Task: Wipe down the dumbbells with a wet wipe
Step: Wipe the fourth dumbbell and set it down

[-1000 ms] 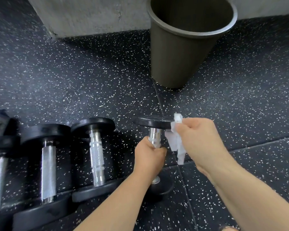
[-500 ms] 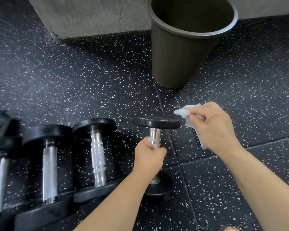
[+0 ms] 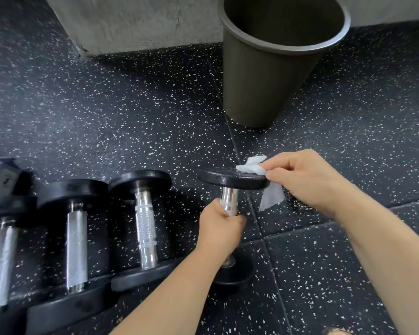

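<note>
Near the bin [image 3: 271, 76], a dumbbell [image 3: 229, 201] is gripped on end by the left hand [image 3: 221, 232], seemingly so its top plate [image 3: 228, 178] is offered to the wipe [image 3: 250, 168] pinched in the right hand [image 3: 307, 180].

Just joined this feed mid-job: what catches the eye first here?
At centre, the left hand grips the handle of an upright dumbbell, while the right hand holds a white wet wipe against the right edge of its top plate. A tall dark bin stands behind, and more dumbbells lie in a row at left.
</note>
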A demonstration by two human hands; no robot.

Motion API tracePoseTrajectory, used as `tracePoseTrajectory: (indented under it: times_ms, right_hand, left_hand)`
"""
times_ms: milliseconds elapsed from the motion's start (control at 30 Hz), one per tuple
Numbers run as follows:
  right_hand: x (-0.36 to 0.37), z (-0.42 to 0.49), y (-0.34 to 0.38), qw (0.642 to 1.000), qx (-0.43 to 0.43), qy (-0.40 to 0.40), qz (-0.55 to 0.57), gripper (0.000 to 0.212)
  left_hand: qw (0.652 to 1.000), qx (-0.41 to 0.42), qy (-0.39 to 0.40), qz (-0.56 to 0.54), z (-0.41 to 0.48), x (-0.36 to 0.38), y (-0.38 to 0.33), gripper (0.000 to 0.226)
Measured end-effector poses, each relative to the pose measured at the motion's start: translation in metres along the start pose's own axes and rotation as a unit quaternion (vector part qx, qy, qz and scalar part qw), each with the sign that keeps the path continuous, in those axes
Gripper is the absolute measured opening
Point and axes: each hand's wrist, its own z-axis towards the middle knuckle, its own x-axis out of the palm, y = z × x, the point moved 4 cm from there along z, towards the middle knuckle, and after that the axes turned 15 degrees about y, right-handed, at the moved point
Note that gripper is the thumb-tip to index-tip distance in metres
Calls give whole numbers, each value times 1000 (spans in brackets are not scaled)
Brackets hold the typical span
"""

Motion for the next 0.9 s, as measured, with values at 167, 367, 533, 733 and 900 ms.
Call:
tracePoseTrajectory:
  times_ms: [167, 367, 533, 733, 900]
  right_hand:
    - [2, -18, 17, 998, -34, 17, -43, 18]
    - [23, -9, 50, 986, -114, 104, -60, 23]
    - [23, 27, 46, 984, -44, 157, -64, 21]
    - [-1, 41, 1, 993, 49, 87, -70, 18]
    - [-10, -3, -12, 996, 40, 35, -65, 24]
  left_hand:
    - [1000, 8, 7, 9, -1, 2, 1, 25]
    - [999, 26, 13, 35, -3, 2, -1, 20]
    - [999, 23, 12, 32, -4, 2, 2, 20]
    - [999, -10, 33, 13, -1, 6, 5, 30]
    - [999, -4, 41, 19, -2, 8, 4, 31]
